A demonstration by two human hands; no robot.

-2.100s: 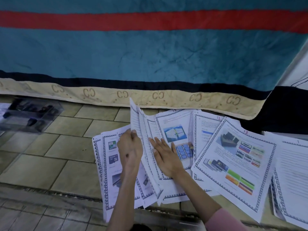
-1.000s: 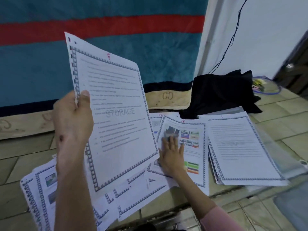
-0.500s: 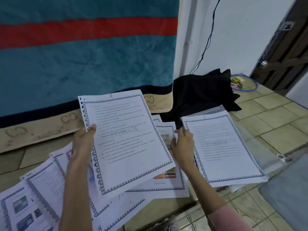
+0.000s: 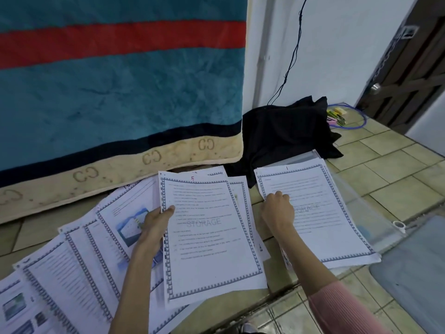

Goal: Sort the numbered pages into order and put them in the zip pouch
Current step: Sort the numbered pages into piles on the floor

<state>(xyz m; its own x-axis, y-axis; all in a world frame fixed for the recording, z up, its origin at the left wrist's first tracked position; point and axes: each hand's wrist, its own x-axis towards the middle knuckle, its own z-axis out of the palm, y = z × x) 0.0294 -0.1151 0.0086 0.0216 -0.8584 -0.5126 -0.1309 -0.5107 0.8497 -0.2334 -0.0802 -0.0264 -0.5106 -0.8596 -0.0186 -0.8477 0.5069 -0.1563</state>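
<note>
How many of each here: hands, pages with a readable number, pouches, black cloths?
Hands: 2 (left hand, right hand)
Pages with a readable number: 2 (page 5, page 1)
Clear pouch: 1
Black cloth: 1
Total: 6

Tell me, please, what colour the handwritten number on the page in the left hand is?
Red: a "5" at the top of the page, seen in the head view.

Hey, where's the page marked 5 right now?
In the head view, page 5 is centre frame, its left edge held by the left hand, just left of the stack topped by page 1.
</note>
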